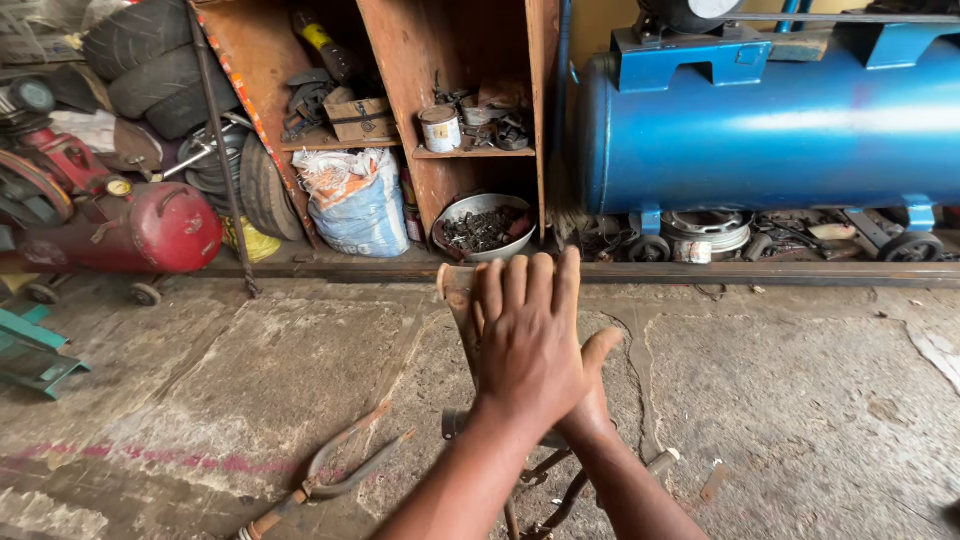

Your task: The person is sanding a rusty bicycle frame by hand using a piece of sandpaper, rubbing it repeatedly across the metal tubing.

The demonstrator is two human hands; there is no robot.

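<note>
Both hands meet at the lower middle of the frame. Laid flat with fingers together and straight, the left hand [528,345] presses its palm against a worn brown bicycle saddle [458,292], whose pale nose pokes out just past the fingertips at centre frame. Behind it sits the right hand [592,385]; only its thumb and the edge of the palm show, so I cannot tell whether it grips or merely braces the saddle from the far side. Below the wrists, a rusty frame tube [455,422] and some thin rods run down to the bottom edge.

On the cracked concrete floor [800,380], lower left of the hands, lies a bent rusty fork-like piece [340,470]. At the upper right a big blue air tank [770,125] stands on small wheels. Upper middle, wooden shelves [470,150] carry a paint tin [440,128] and odd metal parts, with a steel bowl of scrap bits [485,228] beneath and a stuffed blue-and-white sack [355,205] beside it. At the left edge sits a red compressor tank [150,230] (tyres [150,60] stacked above it).
</note>
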